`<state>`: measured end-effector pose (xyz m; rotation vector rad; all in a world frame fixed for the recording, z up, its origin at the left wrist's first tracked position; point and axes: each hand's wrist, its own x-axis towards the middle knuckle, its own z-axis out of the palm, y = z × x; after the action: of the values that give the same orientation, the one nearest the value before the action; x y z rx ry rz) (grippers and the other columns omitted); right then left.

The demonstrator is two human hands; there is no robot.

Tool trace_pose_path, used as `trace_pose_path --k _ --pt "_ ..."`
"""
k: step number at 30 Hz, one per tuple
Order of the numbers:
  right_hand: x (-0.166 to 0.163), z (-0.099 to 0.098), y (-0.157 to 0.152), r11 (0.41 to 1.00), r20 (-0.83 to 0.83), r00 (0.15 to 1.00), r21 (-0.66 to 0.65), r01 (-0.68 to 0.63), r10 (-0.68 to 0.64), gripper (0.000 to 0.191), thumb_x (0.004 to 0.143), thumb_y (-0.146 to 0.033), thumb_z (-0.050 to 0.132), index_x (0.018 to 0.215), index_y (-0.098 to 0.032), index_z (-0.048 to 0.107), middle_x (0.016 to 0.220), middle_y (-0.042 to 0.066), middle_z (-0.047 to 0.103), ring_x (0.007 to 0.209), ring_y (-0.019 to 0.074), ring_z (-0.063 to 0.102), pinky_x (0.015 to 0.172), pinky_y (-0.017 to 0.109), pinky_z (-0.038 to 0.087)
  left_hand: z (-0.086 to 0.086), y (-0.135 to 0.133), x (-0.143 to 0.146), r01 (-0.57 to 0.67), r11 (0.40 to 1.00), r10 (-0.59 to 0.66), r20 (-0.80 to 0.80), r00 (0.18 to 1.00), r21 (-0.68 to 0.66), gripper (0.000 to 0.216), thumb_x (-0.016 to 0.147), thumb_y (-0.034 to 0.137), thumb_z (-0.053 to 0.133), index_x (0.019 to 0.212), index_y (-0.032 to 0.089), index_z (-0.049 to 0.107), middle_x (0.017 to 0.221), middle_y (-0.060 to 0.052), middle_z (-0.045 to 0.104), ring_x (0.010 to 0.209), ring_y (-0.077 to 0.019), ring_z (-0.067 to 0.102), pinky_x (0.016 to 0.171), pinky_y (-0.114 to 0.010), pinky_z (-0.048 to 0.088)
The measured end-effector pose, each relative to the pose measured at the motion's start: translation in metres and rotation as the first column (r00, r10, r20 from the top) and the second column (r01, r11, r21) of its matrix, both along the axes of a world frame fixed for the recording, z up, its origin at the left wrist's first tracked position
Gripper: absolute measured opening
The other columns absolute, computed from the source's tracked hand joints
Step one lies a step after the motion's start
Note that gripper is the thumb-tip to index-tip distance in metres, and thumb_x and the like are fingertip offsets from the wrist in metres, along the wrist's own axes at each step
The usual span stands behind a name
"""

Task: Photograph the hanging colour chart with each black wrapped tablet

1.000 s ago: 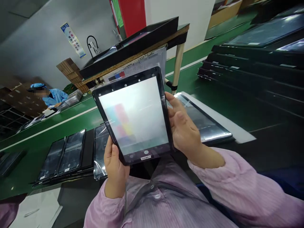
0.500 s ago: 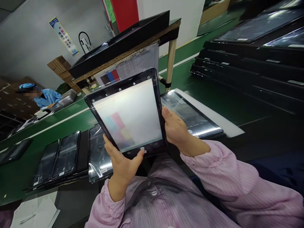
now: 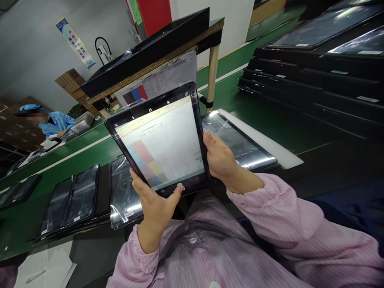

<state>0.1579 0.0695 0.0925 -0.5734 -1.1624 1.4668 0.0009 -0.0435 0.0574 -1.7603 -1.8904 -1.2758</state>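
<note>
Between both hands is a black-framed tablet (image 3: 171, 148), held up and tilted, its lit screen showing a camera picture of a sheet with color blocks. My left hand (image 3: 154, 204) grips the lower left corner, its thumb on the bottom edge beside the round shutter button. My right hand (image 3: 220, 160) is closed round the right edge, thumb in front, other fingers hidden behind. Beyond the tablet, a printed sheet (image 3: 180, 72) with color blocks hangs under a wooden shelf (image 3: 217, 25).
More tablets lie to the left (image 3: 82, 196) and one on the right (image 3: 240, 140), by a white foam strip (image 3: 267, 146). Black trays (image 3: 300, 86) are stacked at right. Papers with a pen (image 3: 45, 268) lie lower left. A co-worker in blue (image 3: 55, 122) sits far left.
The picture on the tablet screen has become sharper and now includes the shelf edge along its top. The view has shifted slightly; both hands keep the same grip.
</note>
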Motion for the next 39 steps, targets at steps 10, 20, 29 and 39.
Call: trace_pose_path --k 10,20,29,39 --pt "0.001 0.004 -0.002 0.999 -0.031 0.999 -0.005 -0.042 0.041 0.063 0.076 -0.081 0.059 0.105 -0.026 0.069 0.100 0.006 0.070 0.122 0.0278 0.059 0.093 0.042 0.059 -0.006 0.001 -0.005 0.066 0.994 -0.057 -0.106 0.993 0.091 0.126 0.075 0.047 0.080 0.157 0.033 -0.015 0.155 -0.022 0.013 0.146 -0.0444 0.022 0.110 -0.065 0.035" --pt "0.000 -0.001 -0.001 0.999 -0.059 0.998 -0.027 -0.031 0.029 0.058 0.076 -0.080 0.061 0.097 -0.026 0.070 0.098 0.006 0.070 0.119 0.0274 0.061 0.089 0.040 0.059 0.003 0.003 -0.006 0.083 0.993 -0.063 -0.217 0.974 0.082 0.088 0.081 0.048 0.073 0.155 0.037 0.028 0.130 -0.012 0.027 0.122 -0.0348 0.044 0.097 -0.057 0.048" --pt "0.000 -0.004 0.000 0.999 -0.097 0.994 0.015 -0.040 0.041 0.050 0.084 -0.074 0.058 0.097 -0.027 0.070 0.103 0.005 0.070 0.119 0.0251 0.062 0.088 0.038 0.059 -0.006 0.005 -0.008 0.088 0.987 -0.056 -0.231 0.971 0.131 0.120 0.078 0.054 0.074 0.159 0.030 -0.011 0.147 -0.023 0.025 0.132 -0.0412 0.036 0.098 -0.065 0.043" --pt "-0.002 -0.001 0.001 0.998 -0.139 0.989 0.017 -0.057 0.059 0.049 0.079 -0.073 0.065 0.090 -0.025 0.068 0.094 0.003 0.070 0.108 0.0219 0.067 0.083 0.032 0.061 -0.022 0.002 -0.010 0.061 0.995 -0.049 -0.139 0.989 0.081 0.139 0.069 0.047 0.085 0.155 0.030 -0.023 0.165 -0.021 -0.012 0.153 -0.0444 0.000 0.116 -0.067 0.025"
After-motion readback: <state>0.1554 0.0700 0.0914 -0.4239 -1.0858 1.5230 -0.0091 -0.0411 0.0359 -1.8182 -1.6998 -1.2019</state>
